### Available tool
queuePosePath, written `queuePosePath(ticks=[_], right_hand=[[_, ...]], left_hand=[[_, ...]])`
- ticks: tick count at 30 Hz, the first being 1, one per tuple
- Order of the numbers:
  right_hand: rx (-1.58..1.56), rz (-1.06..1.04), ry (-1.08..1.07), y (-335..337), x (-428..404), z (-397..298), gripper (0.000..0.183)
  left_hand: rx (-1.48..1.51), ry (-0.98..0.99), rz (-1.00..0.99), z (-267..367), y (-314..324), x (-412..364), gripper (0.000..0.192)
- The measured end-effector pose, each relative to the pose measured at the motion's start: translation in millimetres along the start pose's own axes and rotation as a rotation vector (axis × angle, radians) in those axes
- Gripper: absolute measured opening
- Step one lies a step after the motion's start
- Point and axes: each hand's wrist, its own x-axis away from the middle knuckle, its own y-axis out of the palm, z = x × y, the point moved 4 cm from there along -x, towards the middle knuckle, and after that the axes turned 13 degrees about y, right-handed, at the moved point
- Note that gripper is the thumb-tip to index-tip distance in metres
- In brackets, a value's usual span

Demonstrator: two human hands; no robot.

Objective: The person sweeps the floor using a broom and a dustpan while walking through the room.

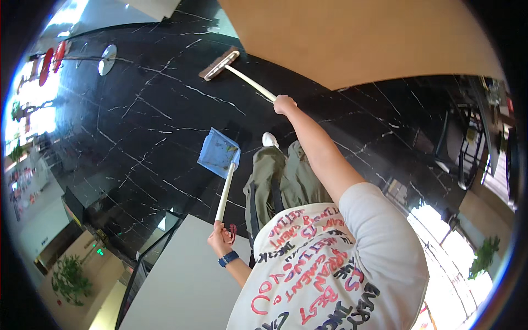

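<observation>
My right hand [284,104] grips the upper part of a pale broom handle [251,82]. At its far end a broom head [222,64] with brown bristles sits on the dark floor, close to the edge of a tan panel. My left hand [220,239], with a dark watch on the wrist, is closed around the pale handle [225,194] of a long-handled dustpan. The blue dustpan pan [216,152] is left of my feet, its open side facing away from the handle. Bits of debris [230,150] lie inside it. A reddish cord loop hangs by my left hand.
Glossy black floor [136,144] with white veins surrounds me. A large tan panel [350,37] juts in ahead. A white tabletop [194,276] is close on my left. Farther off are a round metal stand base [108,60], a dark chair [449,144] and a potted plant [72,278].
</observation>
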Motion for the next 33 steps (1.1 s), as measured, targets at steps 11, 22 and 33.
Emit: queuePosePath(ticks=[11, 22, 33], right_hand=[[0.075, 0.050, 0.071, 23, 21, 297, 0.033], [-0.262, -0.225, 0.303, 144, 134, 553, 0.042], [-0.258, -0.031, 0.271, 146, 231, 593, 0.017]], left_hand=[[-0.200, 0.058, 0.016, -29, 32, 53, 0.011], [-0.165, 0.035, -0.132, -50, 70, 112, 0.009], [-0.049, -0.081, -0.369, -69, 84, 108, 0.009]])
